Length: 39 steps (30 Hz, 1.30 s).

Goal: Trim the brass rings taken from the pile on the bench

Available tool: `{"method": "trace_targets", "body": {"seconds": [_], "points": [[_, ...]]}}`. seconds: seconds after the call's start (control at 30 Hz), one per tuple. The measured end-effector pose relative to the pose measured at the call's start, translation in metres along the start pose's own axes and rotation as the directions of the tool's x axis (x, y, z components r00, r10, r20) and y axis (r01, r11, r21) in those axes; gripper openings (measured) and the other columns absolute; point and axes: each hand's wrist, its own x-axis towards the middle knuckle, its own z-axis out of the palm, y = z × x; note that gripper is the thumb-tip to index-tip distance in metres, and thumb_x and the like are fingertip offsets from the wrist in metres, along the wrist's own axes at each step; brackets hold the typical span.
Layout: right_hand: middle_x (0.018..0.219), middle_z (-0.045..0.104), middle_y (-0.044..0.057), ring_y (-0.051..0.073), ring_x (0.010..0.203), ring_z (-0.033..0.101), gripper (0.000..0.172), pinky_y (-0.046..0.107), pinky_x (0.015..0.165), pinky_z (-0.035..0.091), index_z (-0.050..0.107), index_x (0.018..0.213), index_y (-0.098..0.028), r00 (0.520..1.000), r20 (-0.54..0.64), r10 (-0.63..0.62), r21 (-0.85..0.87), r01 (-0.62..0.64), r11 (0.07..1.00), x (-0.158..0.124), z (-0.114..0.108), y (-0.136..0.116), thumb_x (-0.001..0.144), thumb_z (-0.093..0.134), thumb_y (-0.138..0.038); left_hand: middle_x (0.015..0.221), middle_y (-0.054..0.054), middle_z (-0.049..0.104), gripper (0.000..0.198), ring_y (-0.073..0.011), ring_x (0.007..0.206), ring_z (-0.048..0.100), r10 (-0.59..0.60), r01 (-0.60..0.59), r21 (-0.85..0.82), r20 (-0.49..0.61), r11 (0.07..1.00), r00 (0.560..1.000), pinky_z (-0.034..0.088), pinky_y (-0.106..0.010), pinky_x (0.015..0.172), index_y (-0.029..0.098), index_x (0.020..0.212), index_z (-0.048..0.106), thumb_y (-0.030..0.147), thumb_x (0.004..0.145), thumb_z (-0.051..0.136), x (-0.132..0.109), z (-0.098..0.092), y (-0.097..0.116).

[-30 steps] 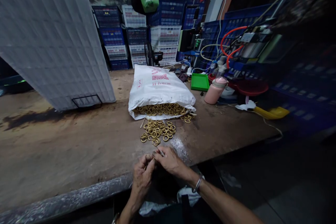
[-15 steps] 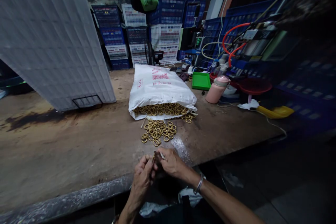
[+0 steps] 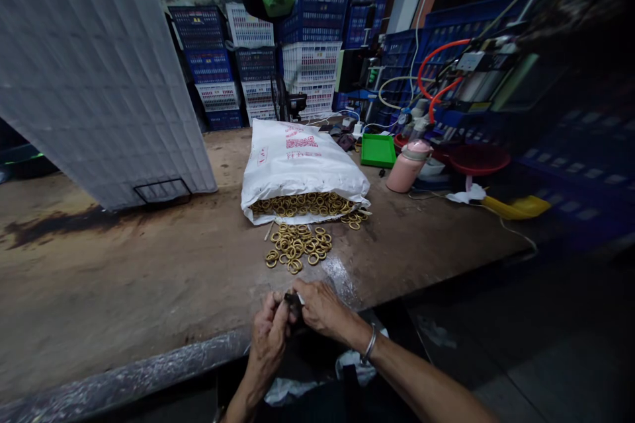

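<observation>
My left hand [image 3: 269,330] is closed in a pinch at the table's near edge; what its fingertips hold is hidden. Close against it, my right hand [image 3: 322,307] is wrapped round a small dark tool [image 3: 292,301] with a pale part by the thumb; its exact kind is unclear. The tool's dark end meets the left fingertips. Just beyond both hands lies a loose pile of brass-coloured rings [image 3: 297,246]. Behind the pile, a white woven sack [image 3: 302,168] lies on its side, its mouth facing me and full of the same rings.
A tall pale ribbed panel [image 3: 114,86] stands on the wooden table [image 3: 149,284] at left. To the right are a pink bottle [image 3: 407,166], a green tray [image 3: 378,151], a red dish [image 3: 479,160] and a yellow scoop [image 3: 516,207]. Stacked crates [image 3: 312,63] line the back.
My right hand has turned slightly, and more of the dark tool shows between the hands. A yellowish glint at the left fingertips no longer shows. The whole view has shifted a little.
</observation>
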Motion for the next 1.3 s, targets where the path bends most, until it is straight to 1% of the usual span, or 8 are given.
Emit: {"method": "trace_targets", "body": {"seconds": [0.13, 0.27, 0.43, 0.6, 0.77, 1.07, 1.2, 1.3], "points": [[0.075, 0.061, 0.006, 0.016, 0.065, 0.054, 0.028, 0.025, 0.055, 0.026, 0.050, 0.095, -0.016, 0.993, -0.062, 0.095, -0.103, -0.101, 0.989, 0.006, -0.006, 0.007, 0.070, 0.038, -0.011, 0.050, 0.005, 0.049, 0.033, -0.0036, 0.038, 0.034, -0.056, 0.060, -0.039, 0.098, 0.997, 0.994, 0.025, -0.016, 0.037, 0.017, 0.063, 0.049, 0.048, 0.072, 0.054, -0.012, 0.006, 0.017], [0.072, 0.060, 0.005, 0.015, 0.062, 0.053, 0.029, 0.025, 0.055, 0.025, 0.050, 0.092, -0.017, 0.977, -0.169, 0.127, -0.095, -0.144, 0.985, 0.026, -0.020, 0.013, 0.067, 0.039, -0.008, 0.049, 0.005, 0.048, 0.034, -0.0039, 0.036, 0.032, -0.204, 0.249, -0.276, 0.182, 0.928, 0.962, 0.023, -0.015, 0.034, 0.017, 0.065, 0.050, 0.050, 0.072, 0.053, -0.011, 0.007, 0.021], [0.091, 0.059, 0.006, 0.016, 0.080, 0.052, 0.023, 0.024, 0.065, 0.030, 0.051, 0.093, -0.018, 0.950, -0.296, 0.101, -0.088, -0.133, 0.987, 0.074, -0.034, 0.026, 0.073, 0.041, -0.013, 0.058, 0.001, 0.055, 0.028, -0.0051, 0.042, 0.039, -0.163, 0.216, -0.440, 0.156, 0.872, 0.974, 0.031, -0.016, 0.036, 0.014, 0.071, 0.056, 0.042, 0.074, 0.056, -0.002, -0.008, 0.010], [0.096, 0.056, 0.007, 0.016, 0.086, 0.052, 0.021, 0.025, 0.070, 0.032, 0.049, 0.100, -0.019, 0.953, -0.273, 0.134, -0.142, -0.177, 0.974, 0.127, -0.042, 0.035, 0.083, 0.037, -0.022, 0.060, 0.000, 0.059, 0.024, -0.0076, 0.041, 0.045, -0.225, 0.249, -0.533, 0.110, 0.809, 0.968, 0.032, -0.017, 0.033, 0.017, 0.070, 0.052, 0.037, 0.066, 0.065, 0.006, -0.017, 0.005], [0.094, 0.057, 0.009, 0.020, 0.084, 0.055, 0.023, 0.027, 0.065, 0.034, 0.050, 0.097, -0.017, 0.959, -0.246, 0.142, -0.176, -0.188, 0.966, 0.157, -0.039, 0.038, 0.080, 0.043, -0.032, 0.055, 0.001, 0.060, 0.040, -0.0089, 0.038, 0.047, -0.305, 0.349, -0.568, 0.175, 0.746, 0.936, 0.032, -0.017, 0.030, 0.018, 0.080, 0.054, 0.034, 0.052, 0.077, 0.017, -0.021, -0.004], [0.087, 0.061, 0.008, 0.018, 0.078, 0.056, 0.021, 0.025, 0.062, 0.031, 0.051, 0.094, -0.016, 0.973, -0.204, 0.109, -0.198, -0.150, 0.969, 0.153, -0.038, 0.037, 0.076, 0.042, -0.019, 0.058, -0.001, 0.061, 0.031, -0.0073, 0.038, 0.047, -0.306, 0.385, -0.645, 0.238, 0.660, 0.922, 0.029, -0.017, 0.033, 0.017, 0.062, 0.056, 0.036, 0.050, 0.077, 0.024, -0.030, -0.009], [0.079, 0.060, 0.004, 0.015, 0.069, 0.052, 0.025, 0.024, 0.059, 0.028, 0.053, 0.094, -0.018, 0.969, -0.242, 0.055, -0.138, -0.090, 0.986, 0.135, -0.035, 0.022, 0.071, 0.044, -0.016, 0.050, 0.001, 0.055, 0.035, -0.0047, 0.035, 0.041, -0.339, 0.350, -0.639, 0.146, 0.685, 0.929, 0.027, -0.015, 0.033, 0.016, 0.060, 0.054, 0.042, 0.051, 0.076, 0.024, -0.026, -0.006], [0.069, 0.056, 0.000, 0.012, 0.061, 0.047, 0.024, 0.021, 0.056, 0.027, 0.056, 0.090, -0.019, 0.973, -0.230, 0.003, 0.084, 0.017, 0.996, 0.113, -0.026, 0.006, 0.070, 0.043, -0.013, 0.047, 0.004, 0.050, 0.040, -0.0048, 0.036, 0.038, -0.301, 0.239, -0.619, 0.004, 0.748, 0.954, 0.027, -0.014, 0.032, 0.017, 0.059, 0.049, 0.046, 0.049, 0.075, 0.025, -0.023, -0.004]]}}
